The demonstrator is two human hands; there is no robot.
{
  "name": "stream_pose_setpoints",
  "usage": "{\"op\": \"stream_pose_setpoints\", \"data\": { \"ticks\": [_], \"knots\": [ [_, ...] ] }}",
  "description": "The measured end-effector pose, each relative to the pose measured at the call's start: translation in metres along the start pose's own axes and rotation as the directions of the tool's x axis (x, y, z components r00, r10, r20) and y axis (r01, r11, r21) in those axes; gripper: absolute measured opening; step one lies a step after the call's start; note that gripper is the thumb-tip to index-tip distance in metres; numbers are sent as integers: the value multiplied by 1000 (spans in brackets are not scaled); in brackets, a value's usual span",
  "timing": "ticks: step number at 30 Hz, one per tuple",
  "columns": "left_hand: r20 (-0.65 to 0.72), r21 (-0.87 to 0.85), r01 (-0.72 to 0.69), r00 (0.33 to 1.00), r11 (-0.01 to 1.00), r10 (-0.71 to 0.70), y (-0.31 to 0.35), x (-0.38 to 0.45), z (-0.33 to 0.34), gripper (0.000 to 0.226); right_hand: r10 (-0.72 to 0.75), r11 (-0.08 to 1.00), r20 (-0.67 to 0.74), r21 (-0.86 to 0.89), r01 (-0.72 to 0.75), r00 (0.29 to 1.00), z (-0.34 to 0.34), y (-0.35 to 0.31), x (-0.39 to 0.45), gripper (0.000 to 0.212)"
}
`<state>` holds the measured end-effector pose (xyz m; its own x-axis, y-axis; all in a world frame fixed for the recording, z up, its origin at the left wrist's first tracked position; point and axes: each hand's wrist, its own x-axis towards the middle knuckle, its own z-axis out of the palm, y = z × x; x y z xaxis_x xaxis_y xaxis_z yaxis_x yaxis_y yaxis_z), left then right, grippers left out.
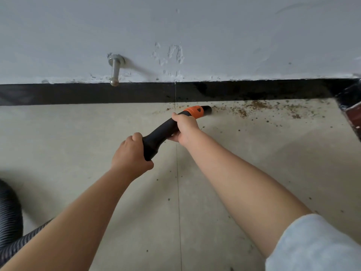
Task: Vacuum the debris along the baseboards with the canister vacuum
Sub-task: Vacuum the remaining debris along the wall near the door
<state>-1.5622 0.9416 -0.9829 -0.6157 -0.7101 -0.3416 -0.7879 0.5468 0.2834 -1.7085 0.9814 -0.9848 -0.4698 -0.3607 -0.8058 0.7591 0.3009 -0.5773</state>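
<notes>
A black vacuum nozzle handle (159, 133) with an orange collar (195, 111) points right, low over the pale tiled floor. Its black tip (207, 109) lies just below the black baseboard (88, 93). My right hand (185, 128) grips the handle right behind the orange collar. My left hand (130, 155) grips the thicker rear end of the handle. Brown crumbs of debris (254, 108) are scattered along the baseboard to the right of the tip. The ribbed grey hose (9, 218) curves at the lower left edge.
A metal door stopper (115, 70) sticks out of the white wall above the baseboard at the left. A dark reddish object (351, 112) stands at the right edge where the baseboard ends. Small specks dot the floor tiles (214, 173).
</notes>
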Motion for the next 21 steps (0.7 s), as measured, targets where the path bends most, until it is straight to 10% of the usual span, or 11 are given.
{"op": "stream_pose_setpoints", "data": {
  "ticks": [14,21],
  "knots": [
    [58,-7,-130,990,991,130,76,15,29,46,-56,993,-114,99,68,992,-82,-27,16,41],
    [-30,-85,66,997,994,-69,33,-4,-4,51,-130,990,30,-58,132,991,-17,-22,-6,44]
  ]
}}
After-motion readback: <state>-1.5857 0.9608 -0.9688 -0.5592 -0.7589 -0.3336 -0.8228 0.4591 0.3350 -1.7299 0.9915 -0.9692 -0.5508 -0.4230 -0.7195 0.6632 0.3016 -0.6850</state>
